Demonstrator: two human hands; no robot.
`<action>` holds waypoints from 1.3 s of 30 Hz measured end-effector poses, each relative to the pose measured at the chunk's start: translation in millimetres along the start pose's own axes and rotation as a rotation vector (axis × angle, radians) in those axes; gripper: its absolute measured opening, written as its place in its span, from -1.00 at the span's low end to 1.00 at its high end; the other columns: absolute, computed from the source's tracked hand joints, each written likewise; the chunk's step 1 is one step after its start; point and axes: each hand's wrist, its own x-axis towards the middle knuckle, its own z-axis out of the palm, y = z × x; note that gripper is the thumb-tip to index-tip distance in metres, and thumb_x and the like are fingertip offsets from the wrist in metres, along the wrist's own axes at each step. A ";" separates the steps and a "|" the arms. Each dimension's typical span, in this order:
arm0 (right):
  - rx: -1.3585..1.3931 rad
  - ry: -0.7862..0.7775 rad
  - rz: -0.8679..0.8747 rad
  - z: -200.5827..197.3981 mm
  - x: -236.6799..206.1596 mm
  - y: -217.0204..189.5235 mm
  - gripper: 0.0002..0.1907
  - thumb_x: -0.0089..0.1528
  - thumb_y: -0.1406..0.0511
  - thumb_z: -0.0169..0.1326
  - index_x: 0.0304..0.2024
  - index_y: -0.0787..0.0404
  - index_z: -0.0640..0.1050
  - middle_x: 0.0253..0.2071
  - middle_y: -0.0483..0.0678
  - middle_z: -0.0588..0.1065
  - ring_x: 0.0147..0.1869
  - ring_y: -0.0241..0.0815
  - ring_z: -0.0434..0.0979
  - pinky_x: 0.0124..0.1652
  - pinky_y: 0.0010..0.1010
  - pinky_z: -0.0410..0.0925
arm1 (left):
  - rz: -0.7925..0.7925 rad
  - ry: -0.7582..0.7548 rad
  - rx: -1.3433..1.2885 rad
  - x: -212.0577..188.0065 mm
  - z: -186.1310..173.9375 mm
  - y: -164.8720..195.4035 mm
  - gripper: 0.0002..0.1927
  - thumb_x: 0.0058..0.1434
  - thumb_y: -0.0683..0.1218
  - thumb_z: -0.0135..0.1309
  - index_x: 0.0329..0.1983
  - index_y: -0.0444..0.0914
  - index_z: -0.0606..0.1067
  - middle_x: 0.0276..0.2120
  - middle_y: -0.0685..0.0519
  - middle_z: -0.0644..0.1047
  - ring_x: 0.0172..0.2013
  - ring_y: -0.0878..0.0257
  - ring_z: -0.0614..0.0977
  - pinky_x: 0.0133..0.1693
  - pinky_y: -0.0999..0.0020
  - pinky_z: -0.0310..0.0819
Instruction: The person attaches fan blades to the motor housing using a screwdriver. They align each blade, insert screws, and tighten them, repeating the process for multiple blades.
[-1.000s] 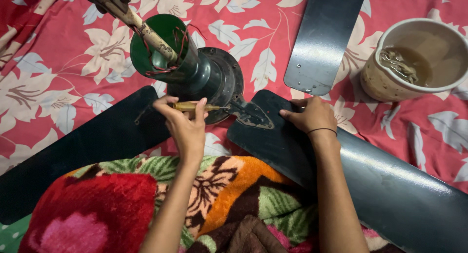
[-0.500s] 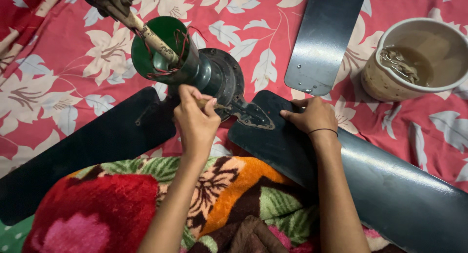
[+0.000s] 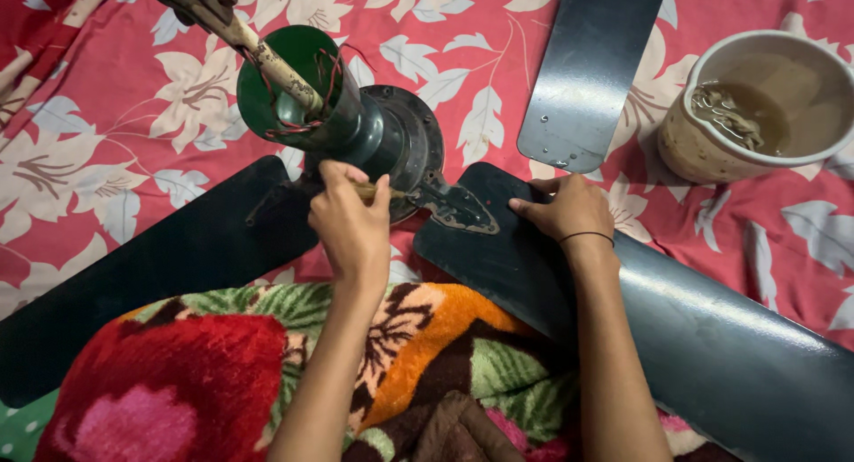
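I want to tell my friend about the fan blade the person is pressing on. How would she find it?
Start at the dark green ceiling fan motor lying on the red flowered sheet. From it a metal bracket leads right to a long dark blade, with the right hand flat on its near end. Unlike the loose blade above it, this one is joined to the motor.

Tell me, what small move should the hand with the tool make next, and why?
Probably keep turning the screwdriver in place. The left hand holds it with its tip at the metal bracket joining the dark blade to the fan motor, while the right hand presses the blade flat, steadying it.
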 end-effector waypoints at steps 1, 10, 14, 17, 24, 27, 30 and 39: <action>0.005 0.001 -0.002 0.0 -0.2 -0.3 -0.38 -0.05 -0.07 0.41 0.01 -0.03 0.69 -0.11 0.06 0.65 0.01 0.12 0.65 0.08 -0.10 0.43 | 0.017 -0.013 -0.007 2.1 0.1 2.3 -0.65 0.14 -0.11 0.37 -0.25 -0.28 0.38 -0.46 -0.19 0.60 -0.32 -0.19 0.67 -0.29 -0.01 0.53; 0.013 0.005 -0.017 -0.7 -2.0 -2.3 -0.38 -0.06 -0.06 0.42 0.02 -0.03 0.69 -0.09 0.06 0.65 0.01 0.12 0.65 0.07 -0.11 0.44 | 0.140 -0.251 -0.299 25.3 4.0 -9.0 -0.76 0.10 -0.32 0.17 -0.42 -0.32 0.31 -0.49 -0.08 0.60 -0.31 0.11 0.78 -0.34 0.26 0.65; -0.001 0.000 0.007 -1.9 -2.4 -2.8 -0.36 -0.06 -0.06 0.42 0.04 -0.05 0.69 -0.08 0.08 0.64 0.03 0.13 0.64 0.08 -0.10 0.44 | 0.228 -0.422 -0.454 36.1 1.7 -17.2 -0.74 0.10 -0.40 0.11 -0.50 -0.36 0.26 -0.41 -0.08 0.67 -0.34 0.19 0.78 -0.37 0.28 0.61; -0.002 -0.013 0.006 -2.4 -1.4 -4.7 -0.35 -0.06 -0.07 0.41 0.05 -0.06 0.67 -0.07 0.02 0.65 0.04 0.12 0.63 0.07 -0.08 0.43 | 0.241 -0.430 -0.428 38.3 -4.3 -13.0 -0.76 0.03 -0.34 0.13 -0.56 -0.36 0.29 -0.41 -0.12 0.69 -0.31 0.14 0.80 -0.34 0.29 0.62; -0.015 -0.006 -0.003 -1.3 1.3 -3.2 -0.36 -0.05 -0.09 0.40 0.04 -0.07 0.68 -0.07 0.03 0.65 0.04 0.12 0.64 0.08 -0.10 0.44 | 0.259 -0.289 0.116 41.7 -16.7 -1.2 -0.73 0.20 0.01 0.31 -0.35 -0.31 0.66 -0.49 -0.23 0.61 -0.39 -0.22 0.65 -0.30 -0.02 0.52; -0.012 -0.002 -0.008 0.7 2.6 -2.6 -0.37 -0.05 -0.09 0.40 0.04 -0.08 0.69 -0.07 0.00 0.65 0.03 0.12 0.64 0.08 -0.10 0.43 | 0.282 -0.354 0.189 48.0 -17.8 -4.7 -0.66 0.34 -0.01 0.23 -0.45 -0.35 0.64 -0.49 -0.26 0.58 -0.35 -0.21 0.65 -0.23 -0.03 0.53; -0.010 0.004 -0.013 1.2 2.5 -0.6 -0.37 -0.05 -0.08 0.40 0.03 -0.07 0.69 -0.08 0.00 0.65 0.03 0.11 0.64 0.07 -0.10 0.44 | 0.283 -0.472 0.174 60.7 -15.1 -5.7 -0.69 0.22 -0.02 0.26 -0.51 -0.35 0.64 -0.52 -0.23 0.61 -0.39 -0.15 0.68 -0.20 0.03 0.56; 0.006 -0.003 -0.011 0.2 3.2 -1.1 -0.38 -0.05 -0.07 0.41 0.03 -0.07 0.69 -0.09 0.01 0.65 0.01 0.09 0.65 0.08 -0.11 0.43 | 0.381 -0.640 0.285 84.3 -4.0 0.6 -0.78 0.07 -0.02 0.34 -0.52 -0.28 0.67 -0.53 -0.19 0.65 -0.35 -0.10 0.69 -0.15 0.06 0.57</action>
